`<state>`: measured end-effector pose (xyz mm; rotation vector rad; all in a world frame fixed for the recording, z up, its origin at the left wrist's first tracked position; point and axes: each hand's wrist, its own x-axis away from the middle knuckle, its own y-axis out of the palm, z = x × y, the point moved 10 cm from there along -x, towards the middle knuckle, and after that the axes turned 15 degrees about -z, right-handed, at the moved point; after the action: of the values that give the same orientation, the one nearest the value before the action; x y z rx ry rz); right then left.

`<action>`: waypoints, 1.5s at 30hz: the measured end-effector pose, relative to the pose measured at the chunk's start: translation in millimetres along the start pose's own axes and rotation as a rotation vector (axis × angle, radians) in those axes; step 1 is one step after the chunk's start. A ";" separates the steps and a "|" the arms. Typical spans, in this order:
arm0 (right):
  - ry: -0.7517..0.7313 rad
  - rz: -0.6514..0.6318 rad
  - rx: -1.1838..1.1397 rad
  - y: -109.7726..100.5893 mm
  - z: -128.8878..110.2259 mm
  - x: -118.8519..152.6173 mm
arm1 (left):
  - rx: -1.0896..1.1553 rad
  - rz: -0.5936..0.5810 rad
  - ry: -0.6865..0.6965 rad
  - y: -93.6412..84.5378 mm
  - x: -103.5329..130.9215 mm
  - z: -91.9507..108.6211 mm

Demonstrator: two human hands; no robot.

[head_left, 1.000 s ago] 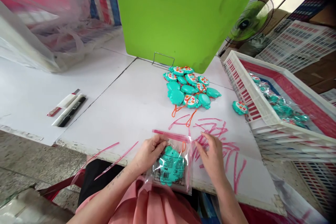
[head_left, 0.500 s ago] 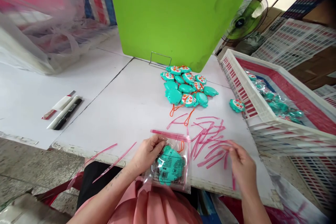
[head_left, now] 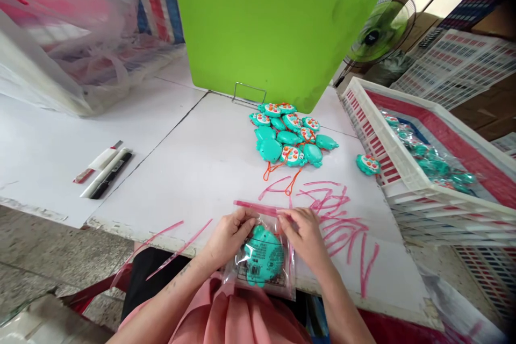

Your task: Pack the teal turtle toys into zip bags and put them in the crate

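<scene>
From left to right, two pens [head_left: 110, 172] lie well apart from the work, and two stray pink strips [head_left: 166, 229] hang over the near edge of the table [head_left: 177, 172]. The step in hand appears to be working the pink strip [head_left: 253, 206] at the far edge of a clear bag [head_left: 291, 274]. The bag, with a turquoise toy [head_left: 264, 258] inside, lies at the table's near edge, between the two hands. To do this well, the left hand [head_left: 230, 234] should anchor the film near its corner so the edge lies straight, and the right hand [head_left: 305, 232] should work along the edge gently, since thin film probably puckers. The toy is best left low in the bag, clear of that edge. Right of the bag, loose pink strips [head_left: 342, 220] litter the table; they could catch on the film.

As for pose, the left forearm comes in from the near left, and the hand's grip is narrow, thumb and bent fingers pinching the bag beside the toy's top. The right forearm rises from the near right, fingers curled inward, thumb and index finger almost together at the strip's right end; whether that grip has closed on anything cannot be told.
</scene>
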<state>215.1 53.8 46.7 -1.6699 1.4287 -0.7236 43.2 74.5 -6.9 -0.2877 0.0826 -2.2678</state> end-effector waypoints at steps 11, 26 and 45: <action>0.043 -0.114 -0.139 2.5 11.4 7.5 | 0.073 -0.002 0.008 -0.2 0.0 -0.9; -0.100 -0.155 -0.460 -12.2 27.6 14.5 | 0.414 0.012 0.031 -7.0 -3.2 -4.8; 0.265 -0.175 -0.669 12.3 37.6 9.7 | 0.674 -0.028 0.122 -2.2 -2.3 -8.6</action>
<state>242.0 51.7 16.1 -2.2950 1.8645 -0.6108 41.0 77.4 -15.3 0.2073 -0.6141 -2.1954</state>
